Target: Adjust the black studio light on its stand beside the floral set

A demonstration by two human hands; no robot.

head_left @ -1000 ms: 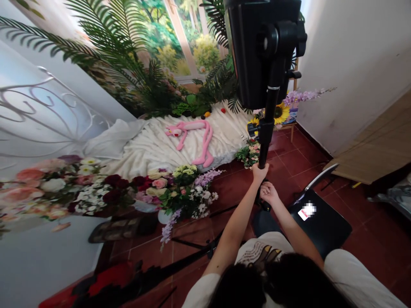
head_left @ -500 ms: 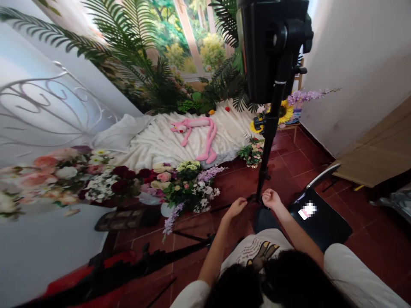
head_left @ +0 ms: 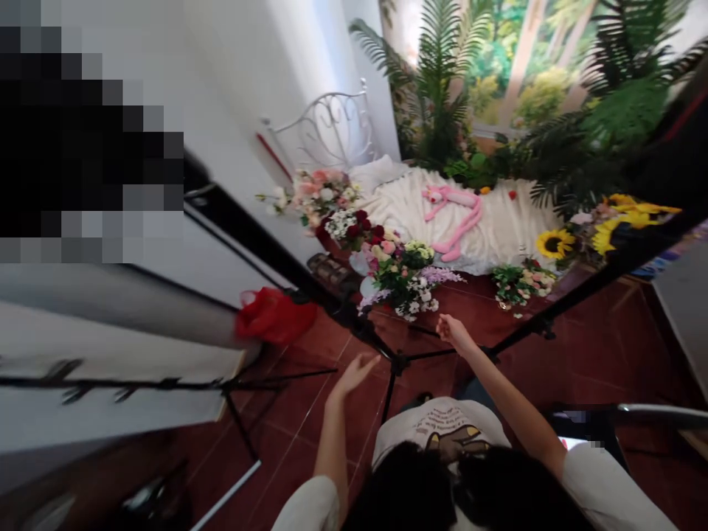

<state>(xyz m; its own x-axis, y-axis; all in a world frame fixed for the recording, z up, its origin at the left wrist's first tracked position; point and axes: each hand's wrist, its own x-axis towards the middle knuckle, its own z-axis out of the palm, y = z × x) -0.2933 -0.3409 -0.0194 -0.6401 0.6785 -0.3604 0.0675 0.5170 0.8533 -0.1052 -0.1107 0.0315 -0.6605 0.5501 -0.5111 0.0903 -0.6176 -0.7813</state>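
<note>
My left hand (head_left: 357, 372) reaches forward with its fingers stretched out, holding nothing that I can see. Just beyond its fingertips is the lower part of a black tripod stand (head_left: 287, 262), whose pole slants up to the left. My right hand (head_left: 454, 333) is raised higher, its fingers curled in, with no object visible in them. It hangs in front of artificial flowers (head_left: 412, 291), apart from them. Right of it, a second black stand (head_left: 575, 295) rises slanting to the upper right.
A pink plush toy (head_left: 462, 217) lies on a cream blanket (head_left: 403, 199), with a metal headboard (head_left: 332, 129) behind. Sunflowers (head_left: 556, 242) and palm leaves border it. A red bag (head_left: 276, 316) rests on the left. A chair (head_left: 658, 409) stands at right. Tripod legs spread across the tiled floor (head_left: 310, 420).
My view has swung left, bringing the slanting left stand and red bag into sight. My hands have moved apart; the left one has opened out while the right stays curled.
</note>
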